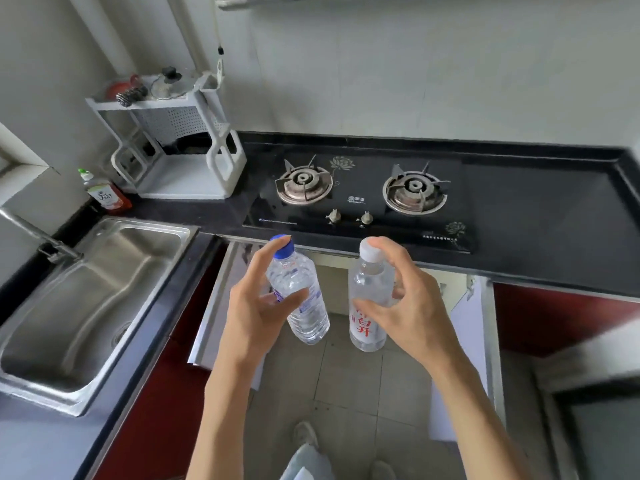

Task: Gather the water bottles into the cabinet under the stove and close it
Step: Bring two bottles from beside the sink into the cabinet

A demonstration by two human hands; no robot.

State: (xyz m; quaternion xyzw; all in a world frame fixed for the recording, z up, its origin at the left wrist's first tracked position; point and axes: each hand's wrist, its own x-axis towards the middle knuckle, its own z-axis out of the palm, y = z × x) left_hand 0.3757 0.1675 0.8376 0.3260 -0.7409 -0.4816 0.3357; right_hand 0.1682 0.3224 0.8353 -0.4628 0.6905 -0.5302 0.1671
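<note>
Bottles sit one in each of your hands: your left hand (256,306) wraps its fingers and thumb around the blue-capped bottle (299,292), tilted cap-away, and your right hand (412,303) clasps the white-capped bottle (367,303) with the red lettering, nearly upright. Both hang in the air in front of the counter edge, above the open cabinet (332,289) under the stove (360,195).

Judging by this, the step is setting them inside. Lower both hands together, lead with the bases, and stand the bottles well back so the doors can swing shut. The left grip looks loose at the fingertips; firm it up before you bend.

Both cabinet doors (221,306) stand open on either side of your arms. A dark countertop (540,216) carries the two-burner stove; a steel sink (93,292) lies to your left, with a white rack (183,140) and a soap bottle (104,195) behind it. Pale tiles cover the floor below.
</note>
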